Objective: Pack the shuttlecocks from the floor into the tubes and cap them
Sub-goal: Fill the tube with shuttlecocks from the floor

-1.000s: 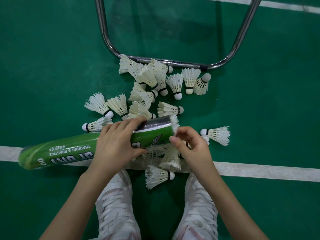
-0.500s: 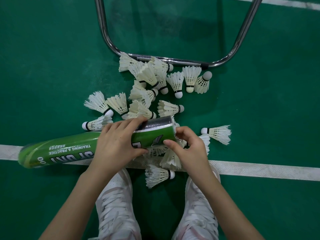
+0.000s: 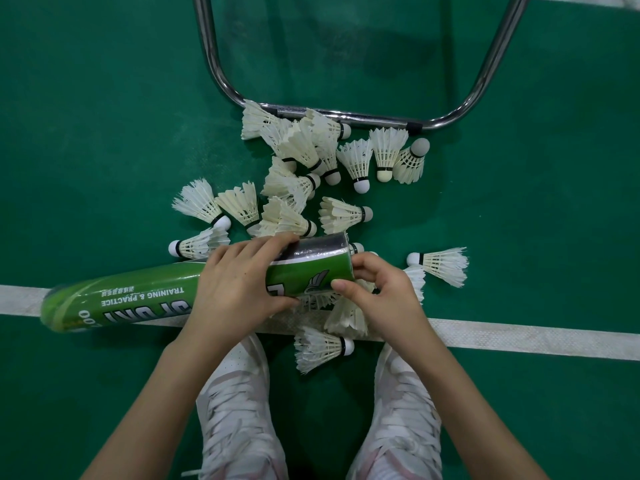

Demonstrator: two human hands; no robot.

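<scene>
A long green tube [image 3: 138, 296] lies sideways just above the floor, its open end to the right. My left hand [image 3: 239, 289] grips it round the middle. At the tube's mouth my right hand [image 3: 381, 292] has its fingers curled over the opening and its thumb on the rim; no feathers show there. Several white shuttlecocks [image 3: 301, 147] lie scattered on the green floor beyond the tube. One shuttlecock [image 3: 440, 265] lies to the right, and another shuttlecock [image 3: 318, 348] lies between my shoes.
A bent chrome tube frame [image 3: 346, 116] stands on the floor behind the pile. A white court line [image 3: 519, 337] runs across under the tube. My white shoes [image 3: 235, 410] are at the bottom.
The shuttlecock feathers that stuck out of the tube's mouth have gone inside, and my right hand has closed in against the opening. The left hand and tube stayed put.
</scene>
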